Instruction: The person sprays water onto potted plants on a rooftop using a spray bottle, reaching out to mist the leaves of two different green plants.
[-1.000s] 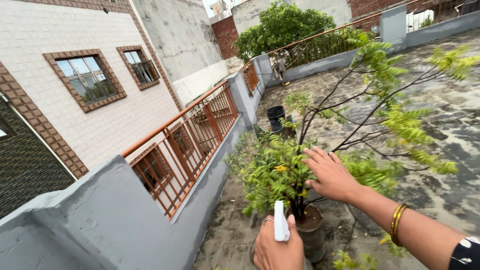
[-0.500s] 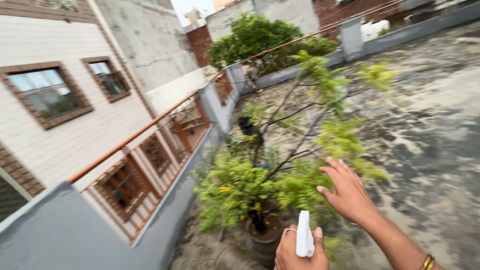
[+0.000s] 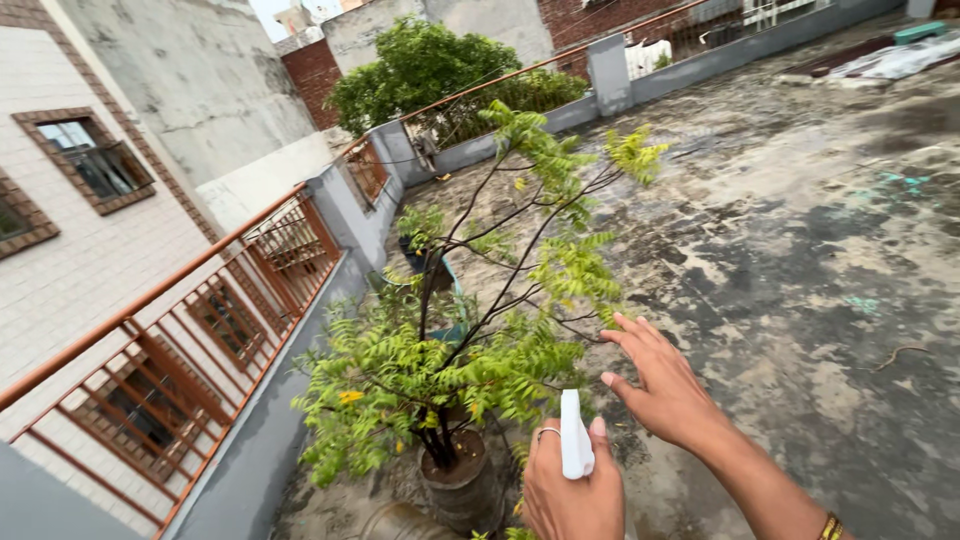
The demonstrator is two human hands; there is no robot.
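My left hand [image 3: 570, 495] grips a white spray bottle [image 3: 575, 448] by its top, low in the middle of the view, with a ring on one finger. Its nozzle points toward a leafy green plant [image 3: 440, 370] growing in a dark round pot [image 3: 462, 485] just to the left. My right hand [image 3: 660, 385] is held out flat with fingers spread, to the right of the plant's lower branches and close to the leaves. A gold bangle [image 3: 830, 527] sits on that wrist.
A grey parapet wall [image 3: 260, 440] with an orange metal railing [image 3: 200, 330] runs along the left of the rooftop. Another dark pot [image 3: 415, 252] stands farther back by the wall. The stained concrete roof floor [image 3: 800, 250] spreads to the right.
The view has swung right and steadied. My right hand stays raised by the leaves, and the left hand keeps hold of the spray bottle.
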